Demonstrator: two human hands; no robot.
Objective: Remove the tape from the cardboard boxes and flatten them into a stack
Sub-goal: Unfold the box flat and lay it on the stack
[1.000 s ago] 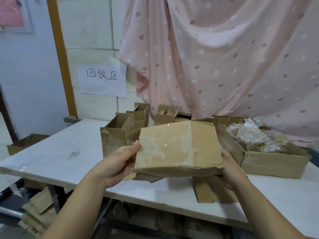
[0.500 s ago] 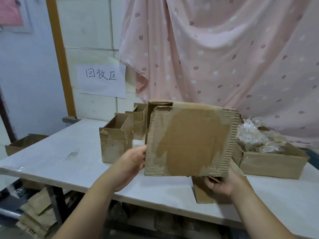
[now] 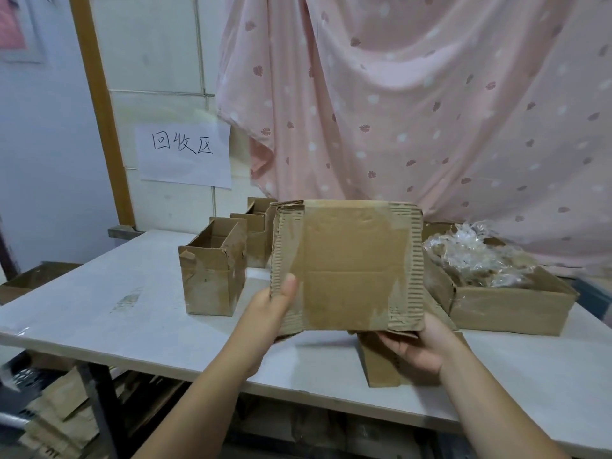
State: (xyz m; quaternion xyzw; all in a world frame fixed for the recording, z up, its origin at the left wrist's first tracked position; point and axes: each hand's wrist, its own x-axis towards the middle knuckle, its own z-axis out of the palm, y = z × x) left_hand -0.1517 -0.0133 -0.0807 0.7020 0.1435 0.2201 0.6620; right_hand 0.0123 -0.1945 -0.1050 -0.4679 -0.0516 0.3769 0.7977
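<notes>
I hold a worn cardboard box point(image 3: 347, 266) upright above the white table point(image 3: 116, 326), its torn, tape-scarred face towards me. My left hand point(image 3: 268, 313) grips its lower left edge, thumb on the front. My right hand point(image 3: 417, 349) supports its lower right corner from below. A flattened cardboard piece point(image 3: 381, 369) lies on the table under my right hand. An open small box point(image 3: 212, 273) stands to the left, with other open boxes point(image 3: 258, 226) behind it.
A shallow cardboard tray point(image 3: 510, 306) at the right holds crumpled clear tape point(image 3: 470, 256). A pink curtain point(image 3: 414, 111) hangs behind. A paper sign point(image 3: 183, 155) is on the wall. Cardboard pieces point(image 3: 56, 422) lie under the table at the left.
The box was lying flat between my hands a second ago; I have tipped it up so its torn face points at me. It now sits slightly lower than half a second ago.
</notes>
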